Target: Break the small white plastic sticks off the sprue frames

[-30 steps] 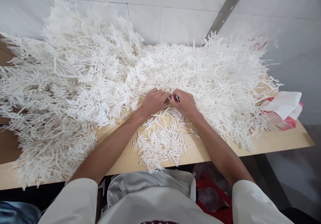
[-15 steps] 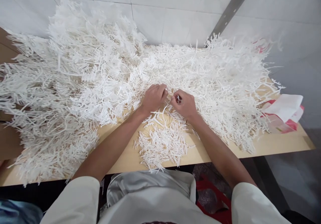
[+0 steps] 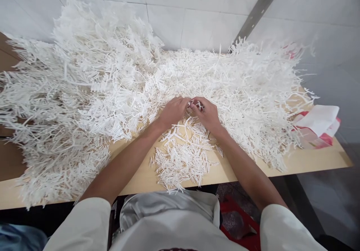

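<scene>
My left hand (image 3: 176,111) and my right hand (image 3: 206,113) meet at the middle of the table, fingertips touching. Both are closed around a small white branched plastic piece (image 3: 199,104), partly hidden by the fingers. Below them lies a small heap of short white sticks (image 3: 182,161), with a few longer branched strips (image 3: 176,133) at its upper edge. Behind my hands spreads a layer of similar white pieces (image 3: 191,71).
A tall pile of white branched pieces (image 3: 98,63) fills the left side, and another pile (image 3: 253,101) the right. A white and pink plastic bag (image 3: 319,125) rests at the right end of the wooden table (image 3: 317,161). A tiled wall (image 3: 197,18) stands behind.
My hands have come together from slightly apart. The right fingers have opened out a little and reached toward the left fingertips. The piles look the same.
</scene>
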Motion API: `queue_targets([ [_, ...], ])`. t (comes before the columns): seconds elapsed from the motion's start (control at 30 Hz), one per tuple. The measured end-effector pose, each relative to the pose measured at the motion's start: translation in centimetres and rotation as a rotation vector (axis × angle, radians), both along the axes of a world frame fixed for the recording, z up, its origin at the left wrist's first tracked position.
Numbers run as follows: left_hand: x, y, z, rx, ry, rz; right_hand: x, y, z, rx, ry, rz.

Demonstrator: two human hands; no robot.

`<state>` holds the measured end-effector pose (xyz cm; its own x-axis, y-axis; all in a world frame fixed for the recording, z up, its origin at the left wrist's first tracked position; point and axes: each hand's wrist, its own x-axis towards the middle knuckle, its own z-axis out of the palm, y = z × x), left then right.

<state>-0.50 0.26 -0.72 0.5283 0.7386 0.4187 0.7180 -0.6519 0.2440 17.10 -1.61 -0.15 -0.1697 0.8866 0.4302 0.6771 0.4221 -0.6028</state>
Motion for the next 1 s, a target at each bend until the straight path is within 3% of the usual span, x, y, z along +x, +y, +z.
queue_targets([
  [0.23,-0.1,0.0,-0.3,0.061,0.016,0.068,0.2,0.3,-0.1,0.001,-0.075,0.046],
  [0.4,0.0,-0.2,0.0,0.044,0.052,0.074,0.2,0.2,-0.3,0.128,-0.120,0.035],
  [0.73,0.2,-0.7,0.4,0.042,0.080,-0.009,-0.3,-0.7,0.8,0.249,-0.213,-0.061],
  [1.0,0.0,-0.5,-0.1,-0.022,-0.010,-0.084,-0.3,-0.7,1.0,0.247,-0.205,0.005],
])
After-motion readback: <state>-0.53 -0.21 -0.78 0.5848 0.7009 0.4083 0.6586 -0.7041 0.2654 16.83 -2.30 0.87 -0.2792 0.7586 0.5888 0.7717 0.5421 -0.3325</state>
